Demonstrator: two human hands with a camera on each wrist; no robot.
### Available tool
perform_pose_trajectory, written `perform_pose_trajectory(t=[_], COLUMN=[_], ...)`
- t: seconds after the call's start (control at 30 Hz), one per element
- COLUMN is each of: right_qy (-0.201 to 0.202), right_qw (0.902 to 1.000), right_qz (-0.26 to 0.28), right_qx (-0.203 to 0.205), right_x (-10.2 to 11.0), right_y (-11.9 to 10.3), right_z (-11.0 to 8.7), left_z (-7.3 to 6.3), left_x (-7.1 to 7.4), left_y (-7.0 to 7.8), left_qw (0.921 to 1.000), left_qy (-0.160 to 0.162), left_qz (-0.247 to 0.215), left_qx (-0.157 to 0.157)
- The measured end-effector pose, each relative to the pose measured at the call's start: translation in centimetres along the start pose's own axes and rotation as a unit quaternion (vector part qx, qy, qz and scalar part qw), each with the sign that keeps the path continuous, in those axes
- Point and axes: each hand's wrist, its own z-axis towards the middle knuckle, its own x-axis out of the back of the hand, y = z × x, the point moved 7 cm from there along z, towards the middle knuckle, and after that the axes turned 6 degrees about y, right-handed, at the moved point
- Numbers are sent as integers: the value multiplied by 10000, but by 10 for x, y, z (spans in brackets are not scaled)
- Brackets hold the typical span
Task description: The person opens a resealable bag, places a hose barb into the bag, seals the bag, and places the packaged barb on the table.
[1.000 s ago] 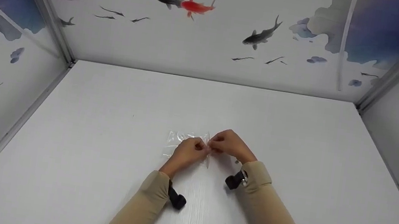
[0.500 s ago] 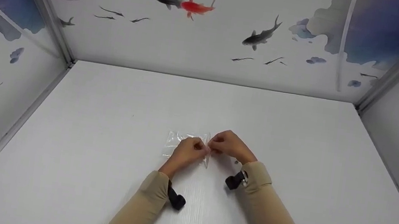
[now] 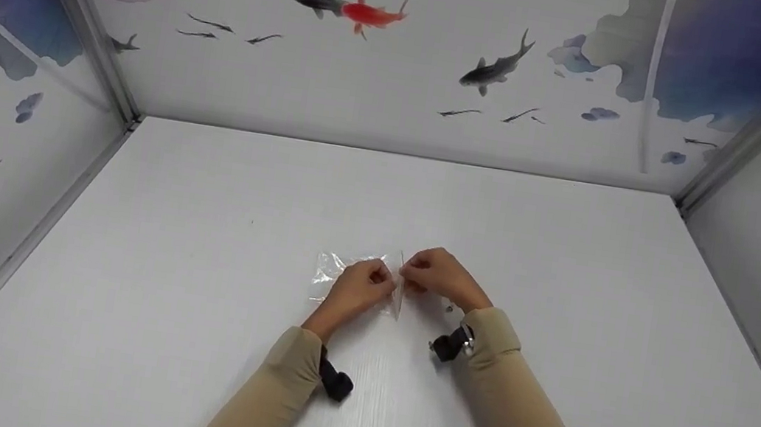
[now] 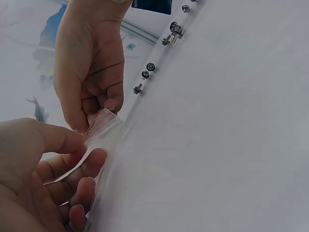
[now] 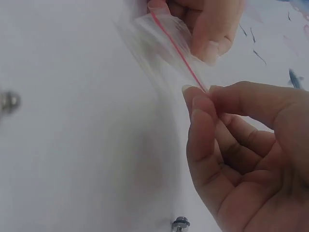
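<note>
A clear plastic zip-lock bag (image 3: 328, 269) lies mid-table, its mouth end lifted between both hands. A red line (image 5: 177, 50) runs along that mouth in the right wrist view. My left hand (image 3: 359, 289) pinches the bag near the mouth between thumb and index finger, the other fingers loosely bent in the left wrist view. From the other side my right hand (image 3: 442, 278) pinches the mouth edge, with thumb and index fingertips (image 5: 200, 92) at the end of the red line. In the head view the left hand covers part of the bag.
Small metal fittings (image 4: 150, 66), several of them, lie in a loose row on the white table (image 3: 180, 364) by the right wrist. One fitting (image 3: 449, 310) shows beside the right cuff. Printed panels (image 3: 398, 89) wall the table at the back and sides.
The fingertips of the two hands have drawn slightly apart at the bag's mouth. The bag's far end has shifted a little to the left; both hands keep their pinch.
</note>
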Motion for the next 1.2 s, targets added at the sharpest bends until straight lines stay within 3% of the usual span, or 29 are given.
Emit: perform_pose_trajectory(t=[0.27,0.63,1.0,1.2], right_qy=[175,320,394,365], right_qw=[9997,9971,9918,9882], right_qz=[157,-382,-747,-988], right_qx=[115,574,964,1114], right_x=[2,13,21,21], right_y=[-5,-18,-23,-22], right_z=[0,-6,-11,-15], left_z=[1,2,3,0], left_x=[2,9,20,26], left_y=[9,8,13,13], left_qw=[9994,9994,9994,9952], left_qy=[-21,-142,-232,-338], left_qz=[-293,-304,171,829], left_qx=[-164,86,-165,-396])
